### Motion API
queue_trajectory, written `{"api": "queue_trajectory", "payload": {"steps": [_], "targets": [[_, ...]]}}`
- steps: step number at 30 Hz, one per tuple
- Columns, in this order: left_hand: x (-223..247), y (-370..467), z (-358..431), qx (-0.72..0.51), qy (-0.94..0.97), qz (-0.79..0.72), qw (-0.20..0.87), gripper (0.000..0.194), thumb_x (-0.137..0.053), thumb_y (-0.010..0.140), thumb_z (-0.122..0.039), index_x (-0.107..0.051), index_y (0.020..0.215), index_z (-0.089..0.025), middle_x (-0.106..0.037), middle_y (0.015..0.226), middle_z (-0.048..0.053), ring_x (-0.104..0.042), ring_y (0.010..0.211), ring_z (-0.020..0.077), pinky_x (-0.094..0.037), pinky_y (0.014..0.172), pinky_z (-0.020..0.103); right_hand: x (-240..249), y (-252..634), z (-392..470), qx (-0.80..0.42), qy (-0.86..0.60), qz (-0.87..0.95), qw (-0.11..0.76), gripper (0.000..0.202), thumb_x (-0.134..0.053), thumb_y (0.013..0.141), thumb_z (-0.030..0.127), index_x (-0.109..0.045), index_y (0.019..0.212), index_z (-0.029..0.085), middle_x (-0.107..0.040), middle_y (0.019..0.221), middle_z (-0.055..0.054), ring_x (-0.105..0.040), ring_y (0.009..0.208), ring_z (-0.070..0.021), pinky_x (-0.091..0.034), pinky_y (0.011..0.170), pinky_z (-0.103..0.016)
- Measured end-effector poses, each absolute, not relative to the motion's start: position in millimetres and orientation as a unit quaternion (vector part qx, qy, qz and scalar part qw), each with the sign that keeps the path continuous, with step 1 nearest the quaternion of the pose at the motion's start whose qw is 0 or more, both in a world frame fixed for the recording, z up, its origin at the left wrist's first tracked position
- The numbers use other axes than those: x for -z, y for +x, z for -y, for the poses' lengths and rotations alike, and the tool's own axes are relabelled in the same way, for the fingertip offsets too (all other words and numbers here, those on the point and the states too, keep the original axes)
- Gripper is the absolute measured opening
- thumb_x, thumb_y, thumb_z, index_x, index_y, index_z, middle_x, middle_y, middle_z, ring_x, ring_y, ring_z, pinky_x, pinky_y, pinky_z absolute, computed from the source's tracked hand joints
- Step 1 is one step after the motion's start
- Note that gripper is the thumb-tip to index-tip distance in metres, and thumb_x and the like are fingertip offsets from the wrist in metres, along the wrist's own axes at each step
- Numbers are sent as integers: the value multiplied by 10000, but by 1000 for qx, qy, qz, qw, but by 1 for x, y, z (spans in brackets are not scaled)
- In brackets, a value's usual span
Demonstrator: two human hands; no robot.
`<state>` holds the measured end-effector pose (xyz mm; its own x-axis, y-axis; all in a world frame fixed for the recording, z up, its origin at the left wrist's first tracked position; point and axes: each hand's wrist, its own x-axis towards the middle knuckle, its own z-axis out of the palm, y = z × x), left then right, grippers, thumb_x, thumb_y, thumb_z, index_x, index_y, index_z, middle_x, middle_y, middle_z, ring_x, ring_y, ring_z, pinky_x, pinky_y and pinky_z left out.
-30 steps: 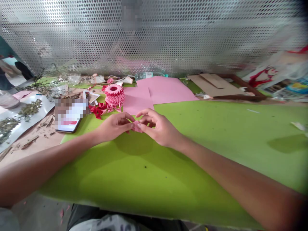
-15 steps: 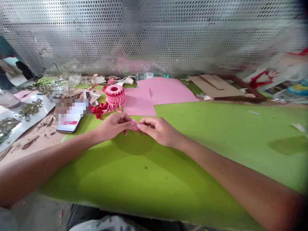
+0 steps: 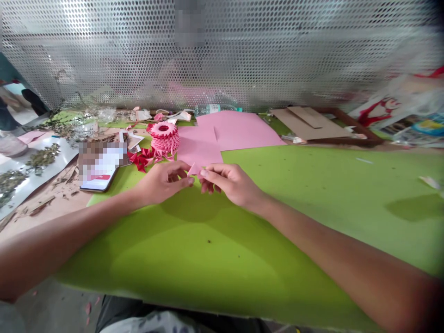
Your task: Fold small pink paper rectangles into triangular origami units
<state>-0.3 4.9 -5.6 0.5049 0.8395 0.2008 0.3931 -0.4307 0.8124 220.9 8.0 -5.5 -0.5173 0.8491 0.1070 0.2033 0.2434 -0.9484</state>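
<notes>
A small pink folded paper triangle (image 3: 194,169) is pinched between the thumb and fingers of my right hand (image 3: 237,186), above the green surface. My left hand (image 3: 162,184) is just left of it, with thumb and fingers apart; whether a fingertip touches the paper's left corner I cannot tell. Beyond my left hand stands a ring-shaped stack of folded pink paper pieces (image 3: 165,138). Red folded paper pieces (image 3: 141,159) lie at its foot. Flat pink paper sheets (image 3: 243,132) rest behind my hands.
A green tabletop (image 3: 208,268) spreads under my arms. On the left lie a phone (image 3: 102,173) and dried plant bits (image 3: 43,157). At the back are a plastic bottle (image 3: 211,109) and brown cardboard (image 3: 308,126), before a perforated metal panel (image 3: 138,60).
My left thumb has come off the pink paper and the left fingers have spread. The paper, now seen as a triangle, stays in my right hand.
</notes>
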Motion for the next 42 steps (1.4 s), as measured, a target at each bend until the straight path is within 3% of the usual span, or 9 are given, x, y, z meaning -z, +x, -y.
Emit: {"api": "queue_trajectory", "payload": {"steps": [7, 9, 13, 18, 25, 34, 39, 42], "targets": [[2, 1, -1, -260, 819, -394, 327, 345, -489, 975, -383, -708, 885, -132, -726, 790, 57, -600, 608, 125, -414, 547, 216, 3, 220, -7, -500, -376, 715, 312, 314, -583, 917, 454, -653, 782, 180, -695, 696, -22, -624, 622, -134, -437, 578, -266], [2, 1, 1, -245, 815, -389, 352, 369, -494, 975, -407, -718, 862, -137, -731, 778, 61, -608, 596, 127, -420, 537, 214, 3, 219, -6, -506, -375, 714, 307, 301, -581, 918, 445, -653, 798, 179, -685, 695, -18, -625, 629, -135, -446, 588, -268], [-1, 3, 4, -220, 799, -375, 415, 362, -562, 939, -468, -730, 994, -153, -744, 827, 63, -636, 634, 141, -450, 541, 212, 3, 217, -4, -496, -376, 723, 299, 266, -589, 919, 409, -657, 820, 172, -665, 708, -20, -622, 650, -142, -477, 642, -287], [1, 2, 1, -199, 760, -385, 484, 511, -463, 972, -553, -722, 906, -117, -745, 795, 93, -648, 626, 143, -511, 599, 241, 1, 216, 2, -435, -381, 764, 287, 293, -597, 928, 420, -660, 796, 165, -654, 675, -23, -589, 596, -141, -434, 563, -275], [1, 1, -4, -186, 715, -388, 551, 496, -487, 962, -544, -720, 956, -106, -770, 796, 112, -643, 562, 136, -507, 579, 244, -2, 216, 3, -422, -378, 767, 300, 301, -615, 923, 451, -695, 887, 163, -704, 794, -51, -627, 666, -153, -468, 604, -280], [-5, -3, -2, -167, 776, -364, 488, 448, -471, 971, -515, -694, 952, -126, -745, 786, 73, -613, 583, 133, -449, 548, 229, 1, 217, 1, -418, -384, 759, 318, 281, -606, 919, 432, -664, 820, 175, -681, 717, -33, -612, 619, -143, -466, 592, -277], [-3, -4, 0, -208, 859, -379, 274, 391, -438, 987, -377, -642, 749, -143, -649, 632, 24, -494, 497, 97, -327, 501, 228, 1, 218, 0, -453, -405, 714, 347, 288, -623, 909, 424, -633, 757, 180, -663, 650, -11, -596, 584, -128, -450, 583, -264], [0, -3, 1, -205, 878, -395, 176, 395, -433, 987, -393, -644, 759, -148, -642, 630, 26, -493, 503, 105, -315, 516, 239, 0, 217, 1, -489, -408, 689, 345, 275, -635, 892, 405, -632, 735, 179, -667, 638, -12, -603, 580, -128, -466, 593, -264]]}}
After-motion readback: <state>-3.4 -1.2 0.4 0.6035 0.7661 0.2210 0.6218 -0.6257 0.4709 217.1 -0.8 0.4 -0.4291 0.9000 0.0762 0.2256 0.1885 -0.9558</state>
